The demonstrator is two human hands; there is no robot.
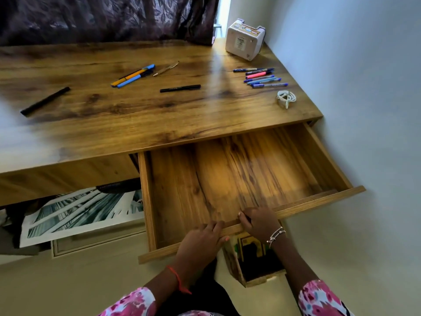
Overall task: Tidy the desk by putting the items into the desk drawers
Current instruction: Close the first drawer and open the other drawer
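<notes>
**deskrat:** ok so the drawer [227, 179] is pulled well out and looks bare inside. Both hands sit on its front edge: left hand [200, 238] curled over the rim, right hand [259, 222] just beside it with fingers [245, 216] hooked over the same lip. So both are closed on the drawer front and carry nothing else. Arms come up from below, wrists bent down onto the rim

**pinecone_42:** and the stuff to put away?

**deskrat:** all on the table [136, 115] for now. Bunch of blue and pink pens [262, 77] near the right edge, a coiled white cable [286, 99] just in front of them, the orange and blue pens [133, 75] mid-table, a black marker [180, 88] close by, another black marker [44, 101] far left, and a white box [245, 39] at the back corner

**pinecone_42:** easy grabs?

**deskrat:** I'd guess so. Pens are light, stiff and roll-prone, so pinch a bunch around the middle (scooping the whole right-hand group at once seems doable). Cable is soft and floppy, so take it by the coil. The box probably wants a wider grip across its sides
</notes>
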